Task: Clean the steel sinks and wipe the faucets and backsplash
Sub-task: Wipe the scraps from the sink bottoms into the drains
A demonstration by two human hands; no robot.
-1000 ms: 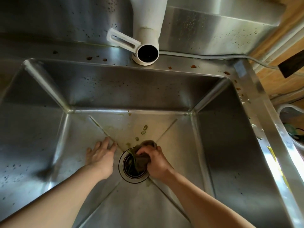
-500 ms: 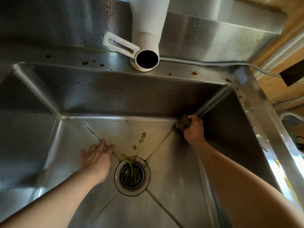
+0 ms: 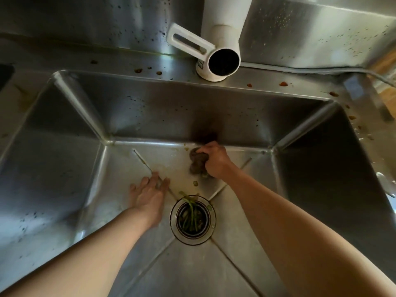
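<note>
I look down into a deep steel sink (image 3: 214,118) with a stained floor. My right hand (image 3: 216,160) grips a dark brown scrubbing cloth (image 3: 197,160) and presses it on the sink floor near the back wall. My left hand (image 3: 149,195) lies flat with spread fingers on the floor, left of the round drain (image 3: 192,219). Green vegetable scraps sit in the drain strainer. A white faucet (image 3: 222,46) with a flat lever stands on the back ledge. The steel backsplash (image 3: 85,20) behind it carries dark spots.
Brown food bits dot the back ledge (image 3: 137,70) and the right rim (image 3: 351,117). A grey cable (image 3: 321,70) runs along the ledge to the right. Small green scraps (image 3: 195,183) lie on the floor between the cloth and the drain.
My right hand swept the cloth from the drain to the far right corner, then left along the back edge to the middle. The left hand stayed flat on the floor.
</note>
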